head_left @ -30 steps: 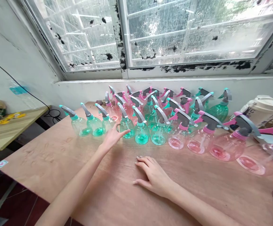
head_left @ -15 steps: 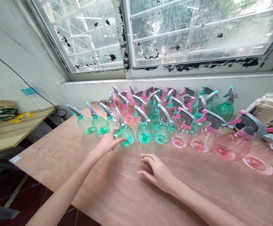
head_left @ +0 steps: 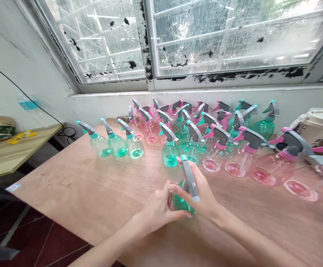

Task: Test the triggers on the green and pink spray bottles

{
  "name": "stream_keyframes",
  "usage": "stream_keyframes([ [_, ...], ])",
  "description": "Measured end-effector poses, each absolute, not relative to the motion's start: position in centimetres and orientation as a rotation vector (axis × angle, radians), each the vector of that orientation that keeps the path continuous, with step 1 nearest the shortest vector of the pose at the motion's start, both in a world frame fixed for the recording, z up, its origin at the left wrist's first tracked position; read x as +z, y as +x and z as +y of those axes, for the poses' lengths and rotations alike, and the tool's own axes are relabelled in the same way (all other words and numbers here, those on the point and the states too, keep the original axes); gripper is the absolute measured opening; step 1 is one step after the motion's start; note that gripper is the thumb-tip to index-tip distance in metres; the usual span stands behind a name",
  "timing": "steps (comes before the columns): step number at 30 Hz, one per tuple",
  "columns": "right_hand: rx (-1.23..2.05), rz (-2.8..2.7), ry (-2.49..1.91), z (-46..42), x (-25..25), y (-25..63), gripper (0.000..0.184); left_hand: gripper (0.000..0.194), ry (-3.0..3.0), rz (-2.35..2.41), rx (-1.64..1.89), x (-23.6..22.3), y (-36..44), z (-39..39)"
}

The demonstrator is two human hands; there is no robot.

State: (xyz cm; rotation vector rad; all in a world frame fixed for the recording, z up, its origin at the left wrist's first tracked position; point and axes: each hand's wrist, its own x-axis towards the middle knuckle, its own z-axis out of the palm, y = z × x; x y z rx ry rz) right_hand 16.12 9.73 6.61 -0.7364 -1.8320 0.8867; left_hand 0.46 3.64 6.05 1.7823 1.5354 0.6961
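Observation:
A green spray bottle (head_left: pixel 182 202) with a grey trigger head is held between both hands over the near middle of the table. My left hand (head_left: pixel 158 204) wraps its clear green body from the left, thumb across the front. Around its neck and head closes my right hand (head_left: pixel 203 189), fingers partly behind the grey lever. Just beyond them stand other green spray bottles (head_left: pixel 170 154). To the left are three more green bottles (head_left: pixel 117 144), upright in a short row. Pink spray bottles (head_left: pixel 213 159) line the right side.
Several more pink and green bottles (head_left: pixel 151 129) crowd the back by the wall under the window. A white lidded cup (head_left: pixel 314 124) stands far right. The wooden table (head_left: pixel 75 185) has its left edge near a second, lower table (head_left: pixel 36 144) with a black cable (head_left: pixel 68 134).
My left hand has taken the green bottle from the front row and brought it right and nearer. My right hand has closed on it too. A gap shows in the row.

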Motion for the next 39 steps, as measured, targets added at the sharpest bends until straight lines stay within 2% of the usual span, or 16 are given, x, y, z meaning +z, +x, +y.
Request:
stream_keyframes([
  [3,0.837,-1.803,-0.791,10.2,7.6,16.8,0.04,0.061,1.789,1.472,0.748,5.2,1.9,4.8],
  [9,0.718,-1.828,-0.771,11.6,8.1,18.0,0.041,0.071,1.933,1.383,0.733,4.3,1.0,6.8],
  [11,0.755,-1.828,-0.769,11.9,8.2,18.2,0.04,0.066,1.97,1.291,0.724,3.8,-0.1,7.4],
  [13,0.823,-1.816,-0.772,11.9,8.3,18.4,0.04,0.052,1.966,1.258,0.789,3.2,-1.2,7.9],
  [16,0.893,-1.822,-0.73,11.9,8.0,18.4,0.042,0.033,1.969,1.46,0.969,2.6,-2.5,8.9],
  [19,0.93,-1.839,-0.706,12.0,7.7,18.5,0.042,0.023,1.975,1.61,1.06,2.3,-3.1,9.4],
  [26,0.934,-1.816,-0.772,13.4,7.8,19.4,0.04,0.017,2.071,1.599,1.049,2.4,-2.4,8.5],
  [33,0.869,-1.763,-0.796,13.8,7.3,19.5,0.031,0.027,2.152,1.442,0.963,2.6,-1.2,7.6],
  [39,0.796,-1.79,-0.8,13.8,7.1,19.4,0.032,0.018,1.986,1.465,0.989,3.1,-1.1,7.5],
])
